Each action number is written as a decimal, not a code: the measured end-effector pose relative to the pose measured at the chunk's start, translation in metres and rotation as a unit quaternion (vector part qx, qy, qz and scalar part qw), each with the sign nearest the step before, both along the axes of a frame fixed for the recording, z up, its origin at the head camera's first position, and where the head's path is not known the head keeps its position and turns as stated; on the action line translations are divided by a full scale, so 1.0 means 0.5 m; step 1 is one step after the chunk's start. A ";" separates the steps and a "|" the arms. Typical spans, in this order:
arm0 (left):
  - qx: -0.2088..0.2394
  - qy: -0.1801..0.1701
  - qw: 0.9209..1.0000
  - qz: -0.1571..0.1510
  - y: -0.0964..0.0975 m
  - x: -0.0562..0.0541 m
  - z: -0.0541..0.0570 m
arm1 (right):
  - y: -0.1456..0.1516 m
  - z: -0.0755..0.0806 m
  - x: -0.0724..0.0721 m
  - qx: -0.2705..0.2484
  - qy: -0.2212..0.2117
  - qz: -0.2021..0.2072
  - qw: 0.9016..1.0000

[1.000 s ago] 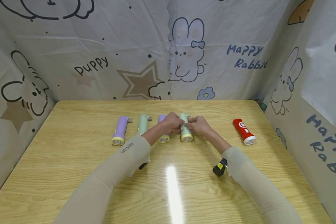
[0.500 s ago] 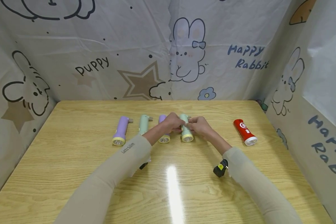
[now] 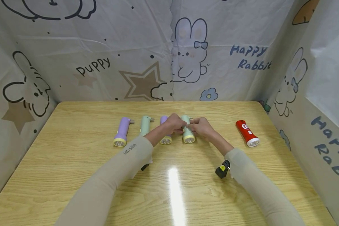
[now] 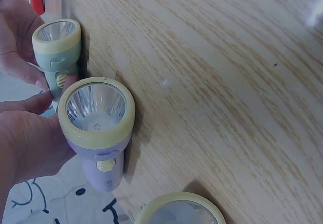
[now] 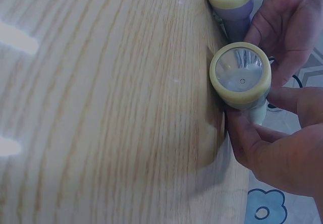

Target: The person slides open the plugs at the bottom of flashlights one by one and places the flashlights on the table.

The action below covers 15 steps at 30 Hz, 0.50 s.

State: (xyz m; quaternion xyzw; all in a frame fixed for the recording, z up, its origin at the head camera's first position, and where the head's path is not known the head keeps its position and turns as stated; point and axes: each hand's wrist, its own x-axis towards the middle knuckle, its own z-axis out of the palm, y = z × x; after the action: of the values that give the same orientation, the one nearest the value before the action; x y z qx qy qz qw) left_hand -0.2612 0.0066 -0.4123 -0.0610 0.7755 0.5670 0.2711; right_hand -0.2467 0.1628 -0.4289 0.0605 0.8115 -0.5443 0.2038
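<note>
Toward the back of the table a light green flashlight [image 3: 188, 134] with a pale yellow head lies between my hands. My left hand [image 3: 173, 123] pinches its left side, and my right hand [image 3: 201, 126] grips its right side. The right wrist view shows that flashlight's yellow rim [image 5: 240, 99] pointing at the camera, my thumb and fingers around its body. Just left of it is a purple flashlight [image 4: 103, 171], partly covered by my left hand in the head view. Another green flashlight [image 3: 145, 125] lies partly behind my left forearm. Farthest left is another purple flashlight [image 3: 122, 130].
A red flashlight [image 3: 245, 132] with a white head lies apart at the right. The wooden table [image 3: 203, 194] ends at a printed cloth wall [image 3: 141, 40] behind, with cloth at both sides. The purple and green flashlights form a row, plug prongs showing on several.
</note>
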 end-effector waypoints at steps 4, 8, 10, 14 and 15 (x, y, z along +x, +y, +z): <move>-0.002 -0.001 1.000 0.003 0.000 0.001 0.003 | 0.000 0.002 0.001 0.001 0.000 0.004 1.000; -0.008 -0.002 1.000 0.004 -0.001 0.002 0.005 | 0.001 0.001 0.001 -0.001 0.002 0.008 1.000; -0.010 -0.002 1.000 0.000 -0.001 0.001 0.005 | 0.001 0.000 0.000 0.003 0.003 0.009 1.000; -0.007 -0.001 1.000 -0.006 0.002 0.002 0.004 | 0.002 0.000 -0.001 0.009 0.002 0.010 1.000; -0.005 0.000 1.000 -0.005 0.003 0.003 0.005 | 0.002 -0.001 -0.002 0.010 0.001 0.010 1.000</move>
State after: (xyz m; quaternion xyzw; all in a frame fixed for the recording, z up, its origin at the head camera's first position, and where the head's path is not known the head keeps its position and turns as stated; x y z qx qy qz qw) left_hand -0.2596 0.0079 -0.4101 -0.0584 0.7786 0.5615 0.2740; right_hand -0.2475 0.1638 -0.4292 0.0535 0.8180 -0.5338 0.2076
